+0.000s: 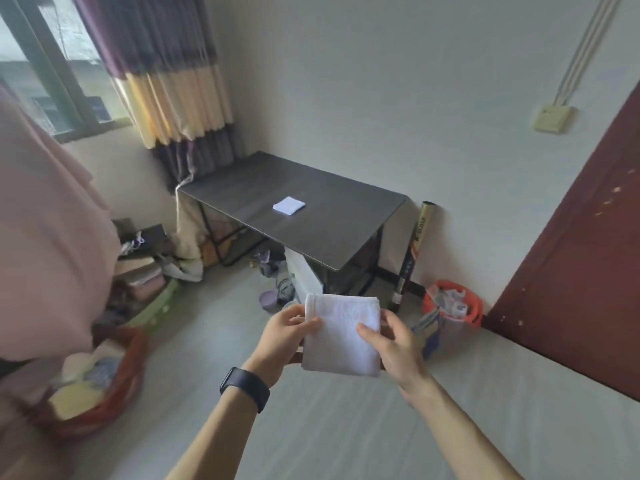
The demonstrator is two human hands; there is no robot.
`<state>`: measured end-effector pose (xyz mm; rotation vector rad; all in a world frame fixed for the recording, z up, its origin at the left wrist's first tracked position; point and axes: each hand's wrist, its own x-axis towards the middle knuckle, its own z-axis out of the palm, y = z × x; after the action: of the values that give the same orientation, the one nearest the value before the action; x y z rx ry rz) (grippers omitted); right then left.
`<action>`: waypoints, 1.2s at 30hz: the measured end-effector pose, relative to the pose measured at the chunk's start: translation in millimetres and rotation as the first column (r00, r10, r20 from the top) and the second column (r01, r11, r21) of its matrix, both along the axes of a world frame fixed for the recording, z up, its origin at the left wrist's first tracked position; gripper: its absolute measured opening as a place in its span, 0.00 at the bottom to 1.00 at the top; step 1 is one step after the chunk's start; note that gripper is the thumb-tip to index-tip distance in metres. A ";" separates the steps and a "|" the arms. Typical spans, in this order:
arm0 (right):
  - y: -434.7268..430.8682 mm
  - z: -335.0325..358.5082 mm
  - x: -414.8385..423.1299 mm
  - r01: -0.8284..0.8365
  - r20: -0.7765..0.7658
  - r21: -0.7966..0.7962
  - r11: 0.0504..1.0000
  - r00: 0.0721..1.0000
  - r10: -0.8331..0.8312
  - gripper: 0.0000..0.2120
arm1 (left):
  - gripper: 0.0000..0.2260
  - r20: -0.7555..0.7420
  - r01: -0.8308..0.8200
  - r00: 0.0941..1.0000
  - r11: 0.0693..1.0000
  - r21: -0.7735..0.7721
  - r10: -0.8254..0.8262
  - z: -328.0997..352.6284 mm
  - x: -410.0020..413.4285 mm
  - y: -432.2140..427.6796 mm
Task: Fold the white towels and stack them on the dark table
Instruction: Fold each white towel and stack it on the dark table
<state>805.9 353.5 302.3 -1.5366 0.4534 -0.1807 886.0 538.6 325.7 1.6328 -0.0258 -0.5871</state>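
Head view caught both hands in front of the dark table (332, 220), well short of its near edge, holding a white towel (341, 336) in the air between them. The left hand (284, 336) pinched the towel's left edge, thumb across the front and fingers curled behind. The right hand (394, 341) pinched the right side likewise, thumb pressed flat on the cloth. Held taut and squared like this, the towel looked ready for another fold or for carrying over. It was a soft terry rectangle, apparently doubled, with a rolled hem along its top. Near the middle of the table's smooth, dark wood-grain top lay one small folded towel (289, 205), flat and square, likely the start of the stack.
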 end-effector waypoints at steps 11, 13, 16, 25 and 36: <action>8.5 -6.3 254.5 -0.164 -0.048 0.090 0.982 0.985 0.168 0.08 | 0.08 -0.011 -0.159 0.987 0.986 0.040 0.159 -1.6 230.2 22.5; 8.2 -11.1 295.8 -0.163 -0.062 0.083 0.983 0.984 0.168 0.07 | 0.08 -0.027 -0.160 0.987 0.987 0.033 0.161 -7.9 268.7 23.8; 7.9 -22.5 361.0 -0.160 -0.104 0.078 0.984 0.980 0.167 0.05 | 0.08 -0.065 -0.152 0.986 0.988 0.033 0.153 -24.1 335.1 24.6; 8.4 -67.7 540.8 -0.015 -0.197 -0.022 1.000 0.980 0.010 0.10 | 0.09 -0.200 0.018 0.980 0.999 0.049 -0.008 -75.1 547.0 13.3; -21.6 -122.9 674.7 0.188 -0.372 -0.024 0.982 0.910 -0.184 0.03 | 0.08 -0.307 0.276 0.929 0.939 0.204 -0.206 -138.4 732.0 -51.4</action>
<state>1480.6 331.9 179.5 -1.5177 0.9041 -0.0303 1618.0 487.2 187.2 1.7826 0.0572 -1.0459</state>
